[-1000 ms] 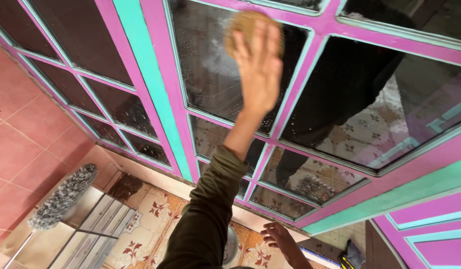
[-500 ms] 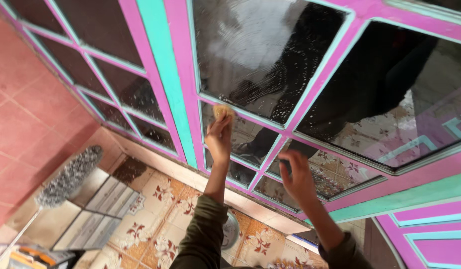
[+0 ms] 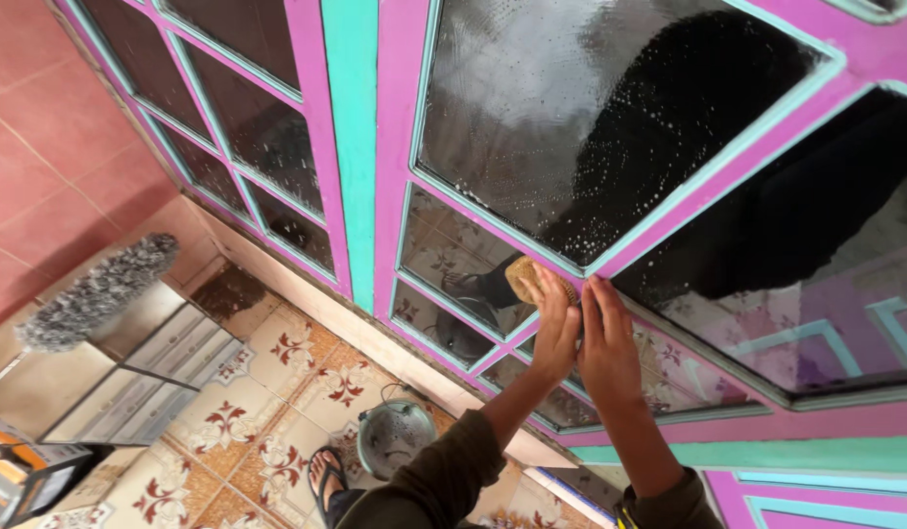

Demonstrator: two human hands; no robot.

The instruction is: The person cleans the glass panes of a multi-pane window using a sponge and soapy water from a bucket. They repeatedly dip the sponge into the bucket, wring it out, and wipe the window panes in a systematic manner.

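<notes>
My left hand (image 3: 554, 338) presses a tan sponge (image 3: 525, 276) against the pink crossbar under the large soapy glass pane (image 3: 591, 127). My right hand (image 3: 608, 348) lies flat beside it, fingers together and pointing up, touching the same bar and the small pane below; it holds nothing. Both arms wear olive sleeves. The window frame (image 3: 395, 176) is pink with teal edging. White suds and drops cover the big pane, which shows a dark reflection.
A grey fluffy duster (image 3: 91, 294) leans at the left over a metal sliding track (image 3: 150, 377). A round metal bucket (image 3: 395, 436) stands on the patterned floor tiles (image 3: 277, 411) below the window. My sandalled foot (image 3: 326, 475) is beside it. An orange box (image 3: 23, 470) is at bottom left.
My left hand swept the sponge from the top of the big pane down to the crossbar below it. My right hand rose from near the floor to the frame beside it.
</notes>
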